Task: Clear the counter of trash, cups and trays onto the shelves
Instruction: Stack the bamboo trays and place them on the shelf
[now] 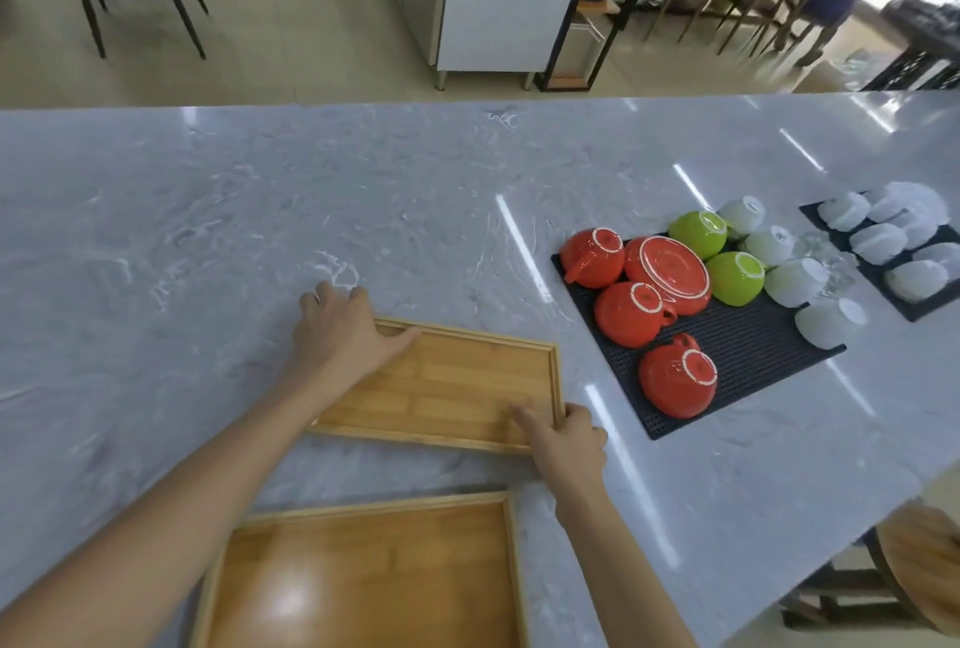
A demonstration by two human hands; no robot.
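A small bamboo tray point(457, 382) lies on the grey marble counter point(208, 210). My left hand point(345, 330) grips its far left corner, thumb inside the rim. At the tray's near right corner my right hand point(563, 439) holds the edge, thumb on the inner floor. A larger bamboo tray point(363, 574) lies closer to me at the counter's near edge, bare inside.
To the right, a black mat point(748, 351) carries upturned red cups point(675, 382), a red saucer, green cups point(735, 278) and white cups. A second mat point(904, 304) at far right holds white bowls. A wooden stool point(919, 559) stands beyond the counter's right edge.
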